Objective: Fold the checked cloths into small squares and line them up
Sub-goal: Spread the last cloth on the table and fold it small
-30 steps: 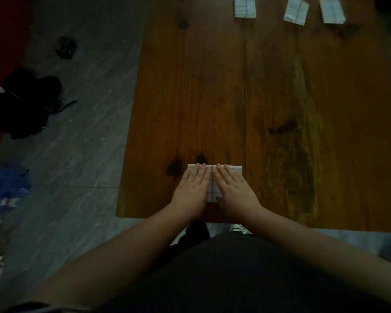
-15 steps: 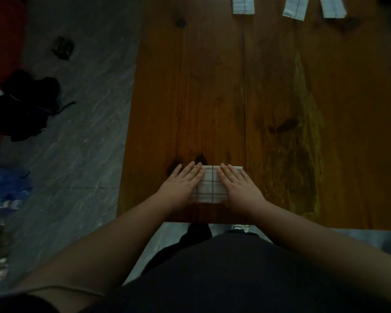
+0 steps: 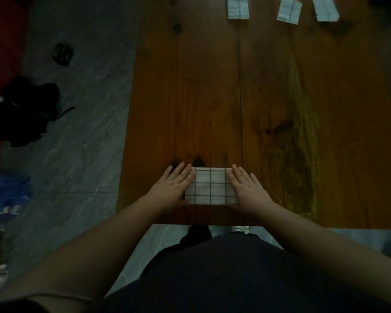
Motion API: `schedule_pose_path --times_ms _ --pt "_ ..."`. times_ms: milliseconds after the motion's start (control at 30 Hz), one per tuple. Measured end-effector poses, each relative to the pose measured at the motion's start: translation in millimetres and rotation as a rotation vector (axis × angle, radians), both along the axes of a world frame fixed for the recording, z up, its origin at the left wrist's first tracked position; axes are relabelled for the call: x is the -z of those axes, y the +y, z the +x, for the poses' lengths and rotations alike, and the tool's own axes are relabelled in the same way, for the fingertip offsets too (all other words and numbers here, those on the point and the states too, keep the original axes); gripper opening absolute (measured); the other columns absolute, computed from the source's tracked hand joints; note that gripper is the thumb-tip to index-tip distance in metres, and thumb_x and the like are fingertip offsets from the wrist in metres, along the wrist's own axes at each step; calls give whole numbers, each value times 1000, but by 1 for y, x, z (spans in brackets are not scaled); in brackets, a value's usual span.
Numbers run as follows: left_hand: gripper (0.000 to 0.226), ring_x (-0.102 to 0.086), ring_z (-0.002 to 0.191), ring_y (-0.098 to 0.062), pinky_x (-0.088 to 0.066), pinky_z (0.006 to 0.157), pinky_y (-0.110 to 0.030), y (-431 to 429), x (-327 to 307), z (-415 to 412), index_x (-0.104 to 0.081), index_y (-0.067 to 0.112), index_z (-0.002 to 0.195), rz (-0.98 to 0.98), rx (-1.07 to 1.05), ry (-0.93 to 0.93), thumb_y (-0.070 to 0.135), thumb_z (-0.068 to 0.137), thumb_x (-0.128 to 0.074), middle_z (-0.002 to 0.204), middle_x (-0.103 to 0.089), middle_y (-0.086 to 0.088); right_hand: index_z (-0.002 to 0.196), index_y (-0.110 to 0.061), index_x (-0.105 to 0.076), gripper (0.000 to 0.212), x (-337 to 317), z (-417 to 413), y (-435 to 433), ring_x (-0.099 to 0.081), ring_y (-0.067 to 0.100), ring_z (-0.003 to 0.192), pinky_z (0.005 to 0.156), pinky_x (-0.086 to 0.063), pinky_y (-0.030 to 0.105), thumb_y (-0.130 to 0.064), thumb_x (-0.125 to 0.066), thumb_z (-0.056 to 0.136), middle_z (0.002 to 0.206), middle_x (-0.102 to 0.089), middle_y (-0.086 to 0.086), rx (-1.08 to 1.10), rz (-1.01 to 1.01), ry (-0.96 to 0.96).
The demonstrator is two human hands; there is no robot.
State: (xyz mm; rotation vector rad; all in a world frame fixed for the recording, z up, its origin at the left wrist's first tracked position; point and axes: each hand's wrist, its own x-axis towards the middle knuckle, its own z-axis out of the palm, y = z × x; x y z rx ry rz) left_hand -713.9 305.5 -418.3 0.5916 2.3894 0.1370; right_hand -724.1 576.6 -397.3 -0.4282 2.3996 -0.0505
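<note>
Room: we look down into a dim room with a grey stone floor (image 3: 88, 143) beside the table.
Table: we see a big brown wooden table (image 3: 212, 98) with dark knots and long lines in the wood.
Cloth: a white cloth with thin dark checks (image 3: 210, 186) lies flat on the table, close to the table's near edge and toward its left side. It is folded into a strip that is wider than it is deep.
Left hand: our left hand (image 3: 172, 188) lies flat on the left end of the cloth. Its fingers are straight and close together, they point to the table's far edge, and they hold nothing.
Right hand: our right hand (image 3: 246, 190) lies flat on the right end of the cloth in the same way, fingers straight, holding nothing.
Middle of the cloth: it shows bare between our two hands.
Done cloths: three small folded pale cloths (image 3: 238, 6) (image 3: 289, 10) (image 3: 325, 9) lie in a row at the table's far edge, apart from each other. The middle one is a bit tilted.
Left of the table: a black heap of cloth (image 3: 25, 111) and a small dark lump (image 3: 63, 54) lie on the floor. We cannot tell what the lump is.
Below the table's near edge: we see the tip of a white shoe (image 3: 240, 228) and our dark top (image 3: 224, 279).
</note>
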Motion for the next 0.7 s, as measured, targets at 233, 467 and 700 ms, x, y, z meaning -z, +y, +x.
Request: schedule_pose_path --times_ms 233,467,700 --pt "87 18 155 -19 6 128 -45 40 -22 -2 11 20 161 46 -2 42 50 102 -46 168 18 -2 159 -21 13 97 -1 2 -18 16 18 153 124 8 44 -54 -53 95 167 18 1 -90 -37 58" --pt "76 9 157 -21 2 128 -43 72 -13 3 6 16 161 10 -125 39 46 106 -35 171 8 -6 159 -20 9 76 5 -1 -32 13 17 153 125 4 45 -45 -37 103 168 13 2 -105 -52 39" --pt "72 8 157 -19 -1 128 -47 35 -10 12 6 16 161 -32 -195 61 45 107 -31 171 8 -3 159 -20 8 76 6 5 -9 9 17 154 126 1 46 -45 -36 103 168 10 1 -43 -33 78"
